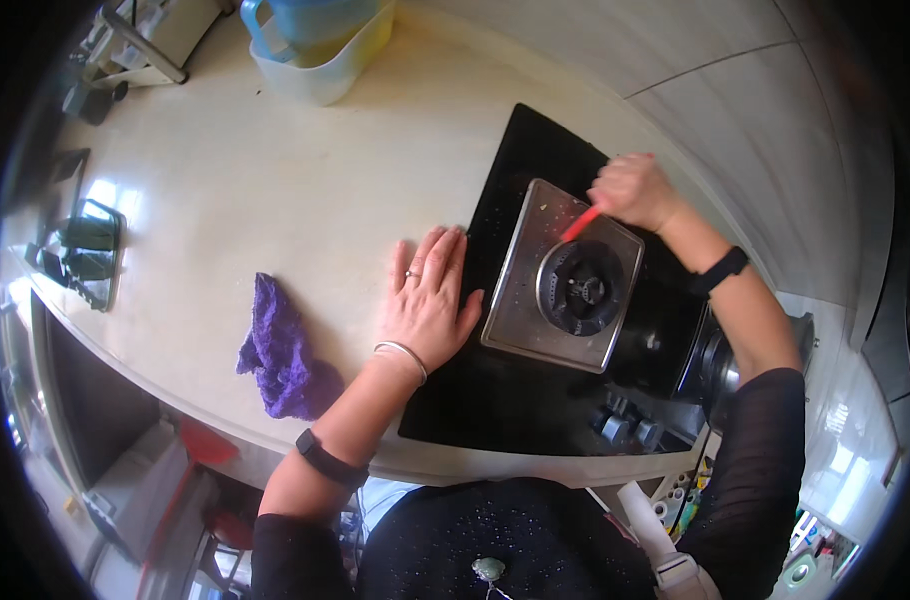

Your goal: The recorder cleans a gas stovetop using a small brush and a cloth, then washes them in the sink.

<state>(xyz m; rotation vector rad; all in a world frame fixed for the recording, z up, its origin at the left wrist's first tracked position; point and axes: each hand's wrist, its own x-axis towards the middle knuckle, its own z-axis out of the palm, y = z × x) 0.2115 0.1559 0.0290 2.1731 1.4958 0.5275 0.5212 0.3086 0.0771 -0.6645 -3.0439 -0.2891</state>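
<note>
My right hand point(635, 191) grips a red-handled tool point(581, 223), whose working end I cannot make out. The tool slants down to the square metal tray point(516, 315) around the gas burner point(551, 279). Small bits and drops lie on that tray. Below it is the black glass cooktop point(466, 420), with its control knobs point(626, 427) along the front. My left hand point(429, 296), a ring on one finger, rests flat on the pale countertop point(335, 195) beside the cooktop's left edge, thumb spread and holding nothing. Left of that hand lies a crumpled purple cloth point(279, 349).
At the back of the counter stands a translucent tub point(309, 75) with a blue pitcher point(312, 19) in it. A rack point(144, 45) is at the far left corner, dark green containers point(91, 247) at the left edge. A tiled wall point(725, 105) rises behind the cooktop.
</note>
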